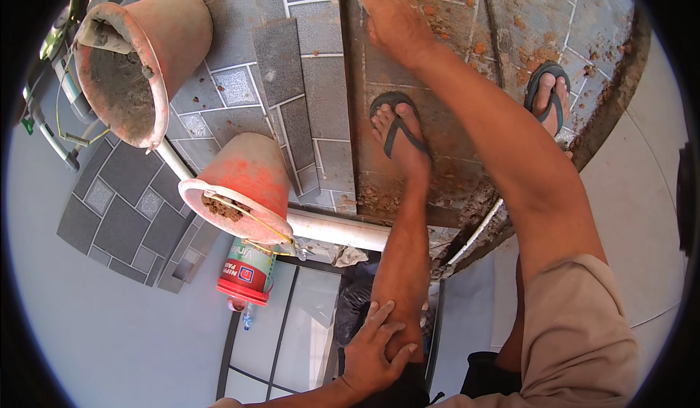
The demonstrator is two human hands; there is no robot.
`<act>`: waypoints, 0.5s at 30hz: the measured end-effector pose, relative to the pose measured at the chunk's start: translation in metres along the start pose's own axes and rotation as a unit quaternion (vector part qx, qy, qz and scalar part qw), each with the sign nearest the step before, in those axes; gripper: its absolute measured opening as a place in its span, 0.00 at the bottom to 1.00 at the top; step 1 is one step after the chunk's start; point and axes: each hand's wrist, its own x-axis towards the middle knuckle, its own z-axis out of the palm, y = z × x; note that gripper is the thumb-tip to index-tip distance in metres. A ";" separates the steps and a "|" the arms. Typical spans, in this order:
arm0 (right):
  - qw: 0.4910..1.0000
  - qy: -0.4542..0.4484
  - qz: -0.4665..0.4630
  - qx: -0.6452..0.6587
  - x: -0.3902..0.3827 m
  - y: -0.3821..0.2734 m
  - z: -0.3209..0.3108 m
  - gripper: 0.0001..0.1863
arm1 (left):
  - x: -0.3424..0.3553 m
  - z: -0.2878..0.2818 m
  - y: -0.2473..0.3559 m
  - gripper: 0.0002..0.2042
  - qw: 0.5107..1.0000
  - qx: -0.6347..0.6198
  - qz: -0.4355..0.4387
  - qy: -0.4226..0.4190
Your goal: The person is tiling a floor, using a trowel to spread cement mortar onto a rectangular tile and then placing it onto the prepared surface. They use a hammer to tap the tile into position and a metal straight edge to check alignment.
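Note:
My right hand (394, 18) reaches far out and lies flat on a bare, reddish-brown cement bed (467, 65), right beside the edge of the grey floor tiles (328, 87). A small pale bit shows at its fingertips; whether it is held is unclear. My left hand (372, 350) rests on my left shin with its fingers spread, holding nothing. Both feet stand on the cement bed in dark flip-flops, the left foot (397, 127) and the right foot (550, 98).
Two loose grey tile strips (277, 58) lie on the laid tiles. A pinkish bucket of grey mortar (138, 58) stands at the far left, a second bucket (240, 182) closer in. Below it are a red-and-white can (246, 269) and a white pipe (335, 229).

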 end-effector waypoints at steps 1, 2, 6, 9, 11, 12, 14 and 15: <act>0.994 0.105 -0.013 0.000 -0.003 0.003 0.003 0.24 | 0.000 0.000 0.001 0.20 1.000 0.005 0.003 -0.002; 0.996 0.088 -0.028 -0.003 -0.011 0.005 0.012 0.22 | 0.002 -0.001 0.001 0.20 1.000 0.004 0.006 -0.004; 0.998 -0.045 0.000 0.037 -0.012 -0.010 0.001 0.21 | 0.001 -0.001 0.000 0.20 1.000 -0.003 0.000 0.009; 0.992 0.024 -0.039 -0.116 -0.017 0.000 0.004 0.22 | -0.001 0.001 0.000 0.20 1.000 0.004 0.010 0.000; 0.982 0.023 -0.092 -0.164 -0.038 0.007 0.024 0.23 | 0.002 -0.002 0.001 0.20 1.000 0.010 0.016 -0.008; 0.985 -0.037 -0.113 -0.125 -0.058 -0.002 0.027 0.23 | 0.002 -0.003 0.002 0.20 1.000 0.007 0.014 -0.009; 0.985 -0.142 -0.096 -0.026 -0.069 -0.024 0.021 0.23 | -0.002 -0.002 0.003 0.20 1.000 -0.002 -0.001 -0.006; 0.980 -0.188 -0.056 0.028 -0.063 -0.029 0.004 0.24 | -0.003 -0.001 0.004 0.20 1.000 -0.010 -0.009 -0.007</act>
